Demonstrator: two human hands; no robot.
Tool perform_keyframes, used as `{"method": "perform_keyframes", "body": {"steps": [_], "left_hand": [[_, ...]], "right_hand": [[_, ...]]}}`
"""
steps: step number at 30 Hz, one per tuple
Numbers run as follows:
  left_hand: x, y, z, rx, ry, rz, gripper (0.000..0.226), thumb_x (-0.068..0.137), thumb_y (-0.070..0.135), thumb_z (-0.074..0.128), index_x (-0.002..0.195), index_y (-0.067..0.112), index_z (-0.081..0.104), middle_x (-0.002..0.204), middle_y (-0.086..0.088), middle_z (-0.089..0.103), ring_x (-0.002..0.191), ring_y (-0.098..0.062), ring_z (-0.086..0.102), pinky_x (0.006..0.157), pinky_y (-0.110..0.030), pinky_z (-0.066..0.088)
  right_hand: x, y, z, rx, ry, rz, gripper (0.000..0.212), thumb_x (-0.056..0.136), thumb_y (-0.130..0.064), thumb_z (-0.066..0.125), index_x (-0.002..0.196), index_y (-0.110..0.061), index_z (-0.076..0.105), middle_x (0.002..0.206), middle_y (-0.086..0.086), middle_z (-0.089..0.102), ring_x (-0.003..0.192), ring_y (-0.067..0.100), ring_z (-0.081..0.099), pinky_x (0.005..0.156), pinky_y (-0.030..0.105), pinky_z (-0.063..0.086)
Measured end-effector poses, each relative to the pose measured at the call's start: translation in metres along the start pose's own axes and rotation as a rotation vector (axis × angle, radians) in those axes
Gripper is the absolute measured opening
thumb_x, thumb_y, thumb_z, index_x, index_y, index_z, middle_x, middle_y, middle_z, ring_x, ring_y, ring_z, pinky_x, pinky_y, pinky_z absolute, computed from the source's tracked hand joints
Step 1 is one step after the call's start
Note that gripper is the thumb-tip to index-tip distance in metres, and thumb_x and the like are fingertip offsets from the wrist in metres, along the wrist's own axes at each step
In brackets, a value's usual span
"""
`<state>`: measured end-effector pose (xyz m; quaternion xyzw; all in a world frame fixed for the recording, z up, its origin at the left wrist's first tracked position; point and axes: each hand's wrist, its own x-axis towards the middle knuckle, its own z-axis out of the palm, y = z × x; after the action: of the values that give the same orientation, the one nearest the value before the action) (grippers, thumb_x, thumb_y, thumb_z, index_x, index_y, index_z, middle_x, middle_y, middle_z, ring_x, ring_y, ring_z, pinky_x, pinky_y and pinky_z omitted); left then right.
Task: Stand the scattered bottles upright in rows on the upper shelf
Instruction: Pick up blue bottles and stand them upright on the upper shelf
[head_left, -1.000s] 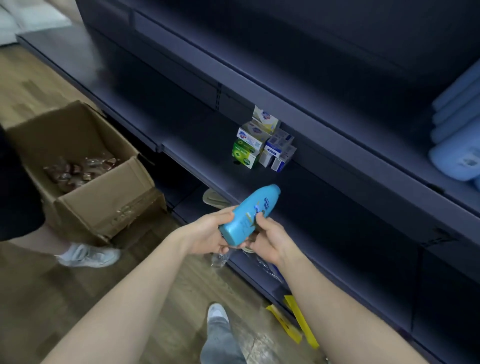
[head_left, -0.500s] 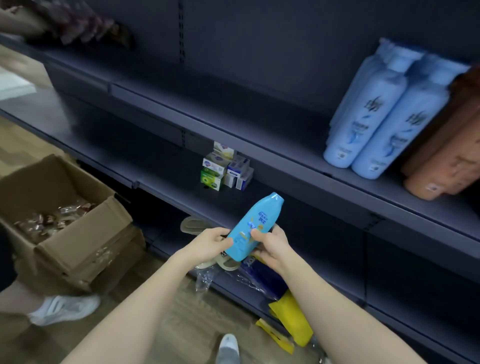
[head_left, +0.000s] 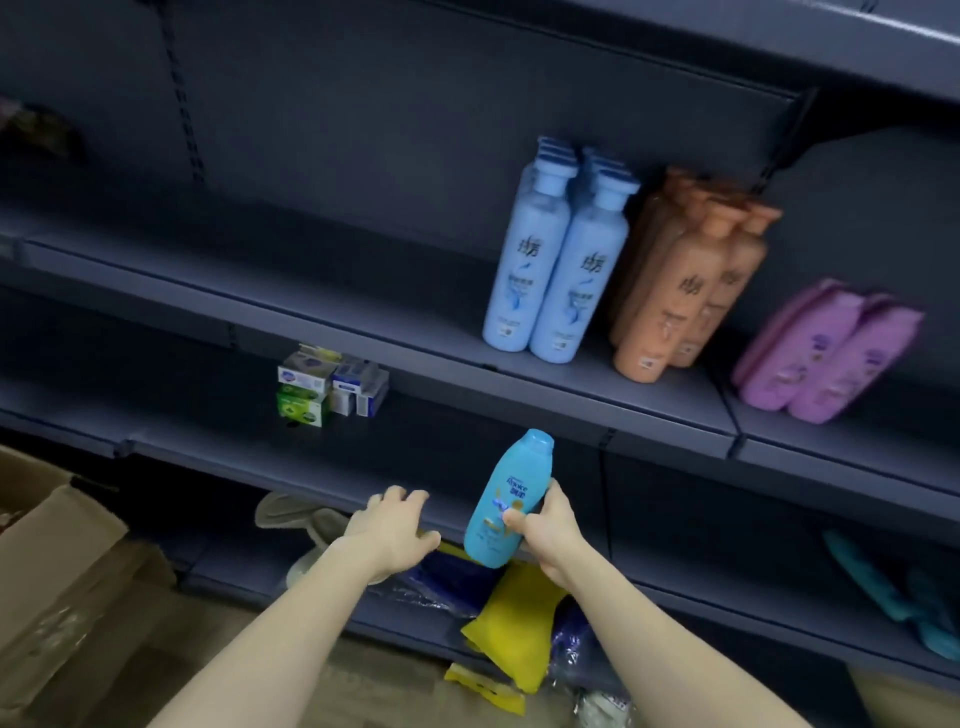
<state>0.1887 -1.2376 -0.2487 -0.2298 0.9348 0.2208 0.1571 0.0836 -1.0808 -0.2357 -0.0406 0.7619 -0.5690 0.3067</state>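
forearms reach up from the bottom edge toward dark metal store shelving. the right hand (head_left: 546, 535) grips a turquoise plastic bottle (head_left: 506, 499) around its lower half, thumb across the label. the bottle is in the air in front of the lower shelf edge, its long axis nearly upright, cap end up and leaning a little right. the left hand (head_left: 392, 530) is just beside it, apart from it, fingers loosely spread and holding nothing. below lie a yellow soft pouch (head_left: 511, 618) and, at left, a brown cardboard box (head_left: 52, 561). on the middle shelf sits a small stack of soap cartons (head_left: 327, 384). on the upper shelf (head_left: 363, 322), pale blue bottles (head_left: 550, 270), orange bottles (head_left: 680, 291) and purple bottles (head_left: 826, 353) stand in rows at right; its dark board shows in a long stretch left of them, up to the front lip.
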Motion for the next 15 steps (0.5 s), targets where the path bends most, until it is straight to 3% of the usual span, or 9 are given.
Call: {"method": "perform_keyframes", "body": {"steps": [4,8,15], "left_hand": [[0.007,0.044,0.007,0.080,0.049,0.029,0.059,0.097,0.044,0.040,0.148,0.021,0.021,0.149,-0.009,0.026,0.134,-0.031,0.029,0.104,-0.042,0.034],[0.008,0.095,0.021,0.131,0.065,0.059,0.057,0.098,0.043,0.038,0.148,0.019,0.022,0.148,-0.010,0.028,0.133,-0.031,0.031,0.102,-0.042,0.034],[-0.006,0.196,0.061,0.276,0.099,0.106,0.053,0.099,0.044,0.035,0.143,0.017,0.028,0.142,-0.010,0.035,0.128,-0.031,0.036,0.099,-0.041,0.036]], "right_hand": [[-0.011,0.003,-0.052,-0.018,0.079,-0.031,0.040,0.086,0.007,0.061,0.112,-0.018,0.044,0.111,0.003,0.056,0.107,0.024,0.055,0.081,0.039,0.051],[-0.021,0.012,-0.112,-0.040,0.141,-0.055,0.041,0.086,0.006,0.061,0.113,-0.018,0.044,0.116,0.005,0.057,0.112,0.026,0.056,0.089,0.043,0.052],[-0.050,0.038,-0.218,-0.043,0.208,-0.073,0.039,0.085,0.007,0.060,0.112,-0.017,0.045,0.117,0.006,0.057,0.109,0.023,0.056,0.086,0.039,0.051]]}}
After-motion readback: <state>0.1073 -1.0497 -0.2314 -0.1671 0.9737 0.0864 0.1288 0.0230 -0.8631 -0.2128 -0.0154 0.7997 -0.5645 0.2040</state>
